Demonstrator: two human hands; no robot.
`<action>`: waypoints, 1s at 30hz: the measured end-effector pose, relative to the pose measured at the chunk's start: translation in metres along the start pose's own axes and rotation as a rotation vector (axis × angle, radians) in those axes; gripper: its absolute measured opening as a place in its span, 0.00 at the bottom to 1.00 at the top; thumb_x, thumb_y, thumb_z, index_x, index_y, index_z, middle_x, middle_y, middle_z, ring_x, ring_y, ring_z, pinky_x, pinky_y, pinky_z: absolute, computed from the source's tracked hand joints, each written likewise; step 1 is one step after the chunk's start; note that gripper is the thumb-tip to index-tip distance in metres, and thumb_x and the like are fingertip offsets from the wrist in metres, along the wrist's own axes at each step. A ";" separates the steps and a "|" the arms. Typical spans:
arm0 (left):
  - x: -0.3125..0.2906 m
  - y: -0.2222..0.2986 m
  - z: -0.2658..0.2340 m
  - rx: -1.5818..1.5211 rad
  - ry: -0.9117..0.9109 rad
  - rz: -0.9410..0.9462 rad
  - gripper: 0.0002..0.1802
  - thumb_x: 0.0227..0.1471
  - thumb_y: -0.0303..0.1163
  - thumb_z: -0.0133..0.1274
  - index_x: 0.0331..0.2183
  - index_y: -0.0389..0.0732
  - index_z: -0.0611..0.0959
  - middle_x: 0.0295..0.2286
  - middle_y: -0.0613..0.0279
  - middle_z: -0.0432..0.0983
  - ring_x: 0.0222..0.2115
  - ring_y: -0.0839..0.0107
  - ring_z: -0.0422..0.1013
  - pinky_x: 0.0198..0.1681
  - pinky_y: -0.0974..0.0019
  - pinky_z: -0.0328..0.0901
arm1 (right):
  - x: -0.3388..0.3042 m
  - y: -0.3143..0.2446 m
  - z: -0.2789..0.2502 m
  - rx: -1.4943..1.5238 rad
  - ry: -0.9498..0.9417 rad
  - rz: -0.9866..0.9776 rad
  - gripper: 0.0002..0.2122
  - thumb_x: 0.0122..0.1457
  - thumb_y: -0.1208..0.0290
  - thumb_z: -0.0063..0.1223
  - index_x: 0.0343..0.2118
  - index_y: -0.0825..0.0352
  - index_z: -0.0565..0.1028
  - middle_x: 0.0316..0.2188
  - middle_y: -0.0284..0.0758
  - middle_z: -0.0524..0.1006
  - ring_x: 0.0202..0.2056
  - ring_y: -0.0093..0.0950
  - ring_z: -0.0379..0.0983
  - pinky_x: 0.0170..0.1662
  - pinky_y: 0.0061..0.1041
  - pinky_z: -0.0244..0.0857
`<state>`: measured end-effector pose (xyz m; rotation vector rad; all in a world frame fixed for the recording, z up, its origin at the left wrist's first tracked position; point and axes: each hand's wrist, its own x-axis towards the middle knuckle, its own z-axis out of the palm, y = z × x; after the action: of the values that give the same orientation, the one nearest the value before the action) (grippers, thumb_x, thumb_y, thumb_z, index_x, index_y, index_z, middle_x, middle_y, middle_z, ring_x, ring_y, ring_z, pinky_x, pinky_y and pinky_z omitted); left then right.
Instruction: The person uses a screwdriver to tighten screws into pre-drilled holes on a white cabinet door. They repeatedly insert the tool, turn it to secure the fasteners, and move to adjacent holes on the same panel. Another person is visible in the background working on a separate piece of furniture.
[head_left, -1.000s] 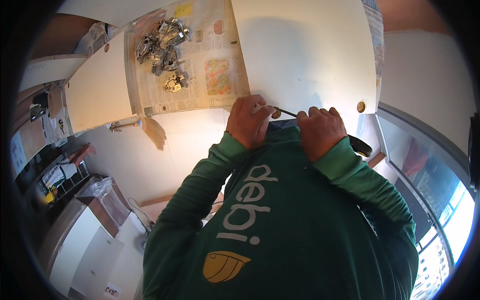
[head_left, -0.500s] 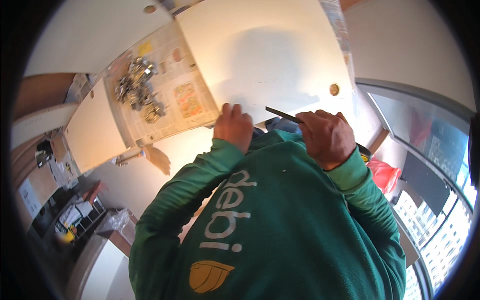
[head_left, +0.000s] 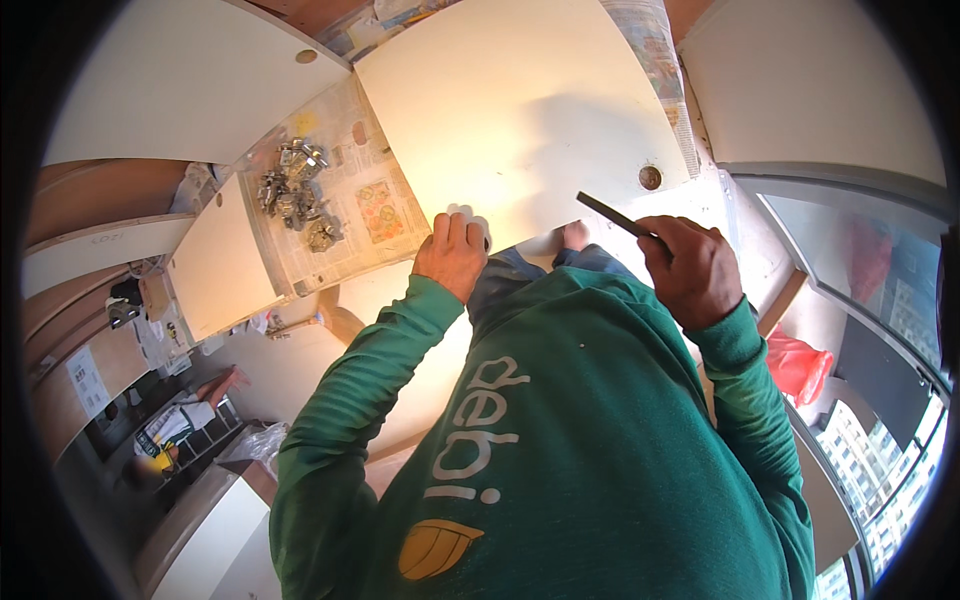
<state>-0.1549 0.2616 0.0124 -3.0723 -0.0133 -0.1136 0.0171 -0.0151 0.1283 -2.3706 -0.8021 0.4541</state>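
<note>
A white cabinet door panel (head_left: 450, 90) with a round hinge hole near its right corner lies in front of me. My left hand (head_left: 452, 255) is at its near left corner, fingers bent over the edge; the thumb is mostly hidden. In my right hand (head_left: 697, 268), closed around one end, is a dark flat file (head_left: 610, 215). Its free end points up and left, apart from the panel's near edge. Left of the panel, a heap of metal cabinet hinges (head_left: 295, 195) rests on newspaper (head_left: 375, 165).
Other white panels lie at the far left (head_left: 190, 85) and left (head_left: 215, 262). A red bag (head_left: 797, 368) sits at my right, beside a window (head_left: 860, 270). Off to the lower left, a person (head_left: 170, 425) is in a darker area. My bare foot (head_left: 575, 236) shows below the panel.
My right hand has moved right with the file, away from the left hand. The left hand has shifted slightly left and down. The view has tilted, and my shadow on the panel moved right.
</note>
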 end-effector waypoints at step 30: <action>-0.032 -0.094 0.001 -1.277 -0.980 -0.672 0.24 0.63 0.49 0.58 0.42 0.34 0.83 0.32 0.62 0.82 0.32 0.77 0.75 0.35 0.70 0.72 | 0.005 -0.100 0.075 0.261 -0.320 0.294 0.24 0.60 0.81 0.51 0.61 0.67 0.71 0.31 0.57 0.80 0.32 0.55 0.79 0.37 0.47 0.72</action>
<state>-0.1879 0.3554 0.0149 -3.4883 -1.5038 2.0326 -0.0585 0.0844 0.1323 -2.2026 -0.4888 1.0158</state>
